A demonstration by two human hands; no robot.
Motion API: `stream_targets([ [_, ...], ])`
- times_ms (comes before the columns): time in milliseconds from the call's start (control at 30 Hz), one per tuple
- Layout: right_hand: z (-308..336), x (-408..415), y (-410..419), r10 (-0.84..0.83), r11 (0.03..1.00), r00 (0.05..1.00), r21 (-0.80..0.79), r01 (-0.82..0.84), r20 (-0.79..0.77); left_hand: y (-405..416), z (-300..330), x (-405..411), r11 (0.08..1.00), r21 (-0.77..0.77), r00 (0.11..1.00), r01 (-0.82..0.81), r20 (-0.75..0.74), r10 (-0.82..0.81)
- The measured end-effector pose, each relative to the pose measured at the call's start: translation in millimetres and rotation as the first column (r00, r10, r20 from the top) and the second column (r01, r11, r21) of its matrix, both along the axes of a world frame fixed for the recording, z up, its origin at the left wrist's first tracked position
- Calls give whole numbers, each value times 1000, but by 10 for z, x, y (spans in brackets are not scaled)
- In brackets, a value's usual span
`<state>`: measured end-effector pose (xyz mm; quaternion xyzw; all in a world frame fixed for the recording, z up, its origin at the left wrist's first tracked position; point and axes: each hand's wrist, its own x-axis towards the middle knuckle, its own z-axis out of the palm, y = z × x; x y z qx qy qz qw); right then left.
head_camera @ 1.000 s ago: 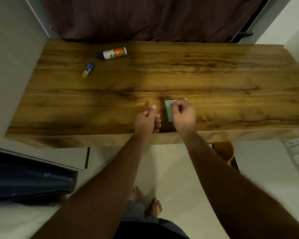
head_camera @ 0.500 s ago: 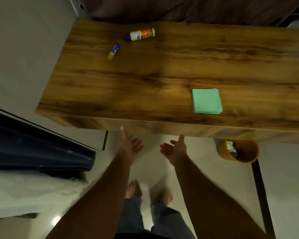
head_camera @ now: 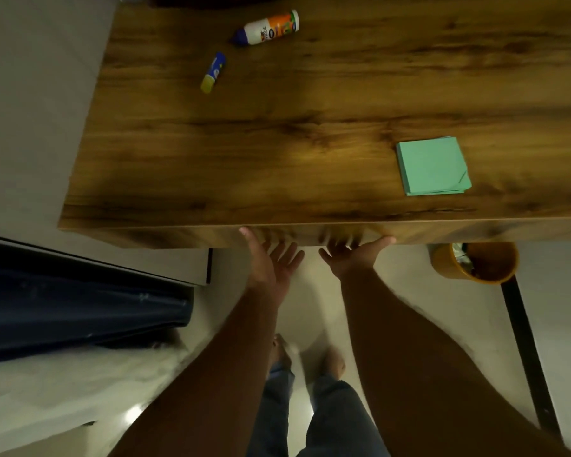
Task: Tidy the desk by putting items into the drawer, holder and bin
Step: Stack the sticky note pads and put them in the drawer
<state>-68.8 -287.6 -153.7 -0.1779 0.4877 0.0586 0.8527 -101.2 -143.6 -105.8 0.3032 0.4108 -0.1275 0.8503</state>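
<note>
A: What do we see of the hands?

B: We see both hands palm up at the front edge of the desk. The left hand and the right hand are side by side, a little apart. Their fingers are spread and reach under the front panel; the fingertips are blurred there, so we cannot tell if they touch the panel. Neither hand holds anything.

A: And the things of the task?

B: The green pad of sticky notes lies flat on the desk, near the front edge, to the right of the hands. At the far left part of the desk we see a small glue stick with a blue body and a yellow cap, lying on its side. Just behind it lies a white glue bottle with an orange label and a blue cap, also on its side.

A: Is there a bin?

B: Yes, an orange bin stands on the floor under the right part of the desk, with some crumpled things inside. A black desk leg is beside it.
</note>
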Motion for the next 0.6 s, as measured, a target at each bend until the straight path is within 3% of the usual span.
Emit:
stream_targets([
  [167, -56, -67, -40, 48, 998, 999, -26, -49, -25, 62, 13, -16, 995, 70, 996, 68, 51, -72],
  [267, -60, -189, -19, 46, 997, 997, -52, -50, -69, 32, 78, -98, 988, 139, 998, 65, 8, -67],
  [400, -27, -509, -58, 76, 995, 995, -59, -80, -71, -30, 154, -250, 944, 291, 981, 154, -162, -110],
  [467, -13, -710, -143, 221, 962, 968, -139, -236, -119, 46, 218, -346, 877, 374, 937, 301, -285, -200],
  [500, 6, -823, -201, 335, 898, 923, -230, -374, -191, 112, 246, -393, 801, 446, 907, 399, -322, -273],
  [533, 48, -947, -249, 458, 775, 845, -341, -532, -276, 185, 271, -434, 695, 521, 866, 496, -351, -355],
  [600, 164, -1171, -313, 672, 347, 598, -529, -775, -436, 316, 351, -484, 481, 608, 769, 631, -414, -486],
])
